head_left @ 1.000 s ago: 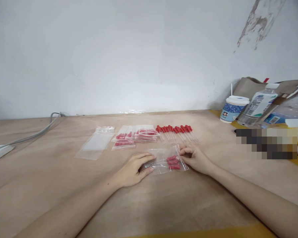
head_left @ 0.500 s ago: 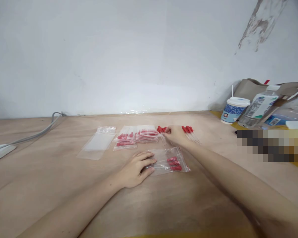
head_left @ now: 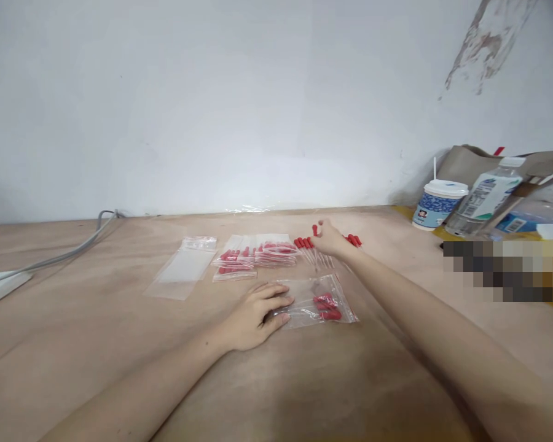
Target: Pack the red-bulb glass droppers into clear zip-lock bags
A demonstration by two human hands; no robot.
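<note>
My left hand lies with its fingers spread, the tips on the left end of a clear zip bag. Inside that bag are several droppers with red bulbs, the bulbs toward the zip end. Farther back, my right hand is pinched closed at a red-bulbed dropper, whose bulb stands above the others. Loose droppers lie side by side under and beside this hand. More red bulbs show just behind my right wrist, partly hidden.
Stacked filled zip bags lie left of the loose droppers. Flat clear bags are farther left. A grey cable runs along the left side. On the right stand a lidded cup and a plastic bottle, before the wall.
My right hand has shifted slightly right and up, and a dropper's red bulb now rises at its fingers. My left hand still rests on the bag; the view has moved slightly.
</note>
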